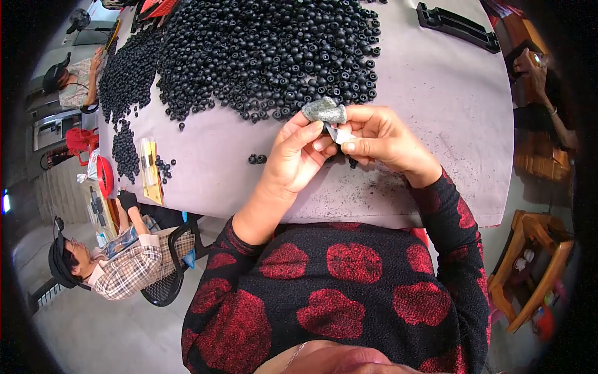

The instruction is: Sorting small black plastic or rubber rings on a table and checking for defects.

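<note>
Both my hands meet above the near side of the table, in front of a big heap of small black round parts [268,50]. My left hand [293,156] is closed, thumb against fingers, on what looks like one small black part, mostly hidden by the fingertips. A grey fabric finger cover [325,111] sits at the tips of my index fingers; which finger wears it I cannot tell. Pinched in my right hand [389,140] is a small thin blade-like piece with a white end [342,136], its dark tip pointing at the left fingertips.
A pale cloth covers the table [436,112], with black crumbs near my right forearm. Loose black parts [256,159] lie left of my hands. A black tray [458,28] stands far right, a yellow package [151,171] at the left. Other people sit along the left side.
</note>
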The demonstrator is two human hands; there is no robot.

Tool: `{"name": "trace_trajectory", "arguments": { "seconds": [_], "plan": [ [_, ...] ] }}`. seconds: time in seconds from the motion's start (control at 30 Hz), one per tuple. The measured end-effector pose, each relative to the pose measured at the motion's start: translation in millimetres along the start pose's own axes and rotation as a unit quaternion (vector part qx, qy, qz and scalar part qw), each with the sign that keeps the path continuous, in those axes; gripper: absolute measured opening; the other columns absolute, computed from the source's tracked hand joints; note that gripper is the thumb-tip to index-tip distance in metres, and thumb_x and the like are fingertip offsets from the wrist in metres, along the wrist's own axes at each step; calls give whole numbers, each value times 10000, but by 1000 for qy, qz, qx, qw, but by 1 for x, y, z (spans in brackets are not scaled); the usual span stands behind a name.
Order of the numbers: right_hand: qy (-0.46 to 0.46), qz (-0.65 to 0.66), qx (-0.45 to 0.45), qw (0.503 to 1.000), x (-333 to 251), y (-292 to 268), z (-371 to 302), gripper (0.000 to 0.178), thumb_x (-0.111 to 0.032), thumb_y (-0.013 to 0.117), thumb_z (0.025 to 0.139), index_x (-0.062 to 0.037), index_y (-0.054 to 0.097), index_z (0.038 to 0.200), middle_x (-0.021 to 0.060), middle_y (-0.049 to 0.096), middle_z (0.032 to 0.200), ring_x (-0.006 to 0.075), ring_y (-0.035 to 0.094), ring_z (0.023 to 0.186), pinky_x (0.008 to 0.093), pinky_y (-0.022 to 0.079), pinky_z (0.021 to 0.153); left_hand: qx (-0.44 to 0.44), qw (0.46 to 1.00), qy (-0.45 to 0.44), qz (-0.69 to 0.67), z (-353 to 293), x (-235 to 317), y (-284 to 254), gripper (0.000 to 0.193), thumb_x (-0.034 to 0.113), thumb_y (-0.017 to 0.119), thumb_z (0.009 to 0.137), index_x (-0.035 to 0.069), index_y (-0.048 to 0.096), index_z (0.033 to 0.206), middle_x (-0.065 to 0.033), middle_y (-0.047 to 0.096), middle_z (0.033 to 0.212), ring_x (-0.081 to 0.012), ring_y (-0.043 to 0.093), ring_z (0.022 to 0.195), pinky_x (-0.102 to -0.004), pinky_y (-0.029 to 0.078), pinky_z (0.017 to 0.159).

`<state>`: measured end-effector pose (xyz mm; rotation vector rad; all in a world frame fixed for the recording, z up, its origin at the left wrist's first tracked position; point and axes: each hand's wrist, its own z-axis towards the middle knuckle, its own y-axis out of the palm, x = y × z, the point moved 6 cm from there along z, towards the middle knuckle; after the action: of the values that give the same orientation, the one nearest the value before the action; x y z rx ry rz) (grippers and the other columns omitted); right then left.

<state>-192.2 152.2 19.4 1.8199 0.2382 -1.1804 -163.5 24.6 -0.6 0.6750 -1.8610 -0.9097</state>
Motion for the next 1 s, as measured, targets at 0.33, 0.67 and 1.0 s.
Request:
{"name": "trace_trajectory", "arguments": {
  "seconds": [0.33, 0.67, 1.0],
  "plan": [
    [-4, -24, 90, 996, 4, -15, 1, 291, -67, 615, 897, -16, 613, 1184, -64, 549, 727, -1, 461, 540, 160, 343, 441, 132, 881, 203, 407, -38, 69, -25, 288, -17, 631, 871, 4, 615, 1158, -32, 652, 968, -69, 584, 769, -247, 522, 760],
    [-29, -34, 117, 992, 9, -18, 6, 346, -28, 612, 882, 9, 586, 1225, -34, 541, 742, 26, 450, 536, 174, 359, 459, 225, 693, 206, 654, -83, 103, -81, 102, 28, 662, 864, -37, 670, 942, 3, 571, 885, -50, 523, 734, -211, 437, 663],
    [-31, -35, 133, 990, 5, -20, 3, 344, -26, 600, 890, 8, 585, 1232, -39, 534, 745, 21, 439, 538, 175, 350, 458, 197, 564, 241, 765, -35, 106, -52, 157, 50, 723, 792, -12, 648, 914, -52, 577, 810, -122, 548, 663, -245, 456, 607]
  ]
}}
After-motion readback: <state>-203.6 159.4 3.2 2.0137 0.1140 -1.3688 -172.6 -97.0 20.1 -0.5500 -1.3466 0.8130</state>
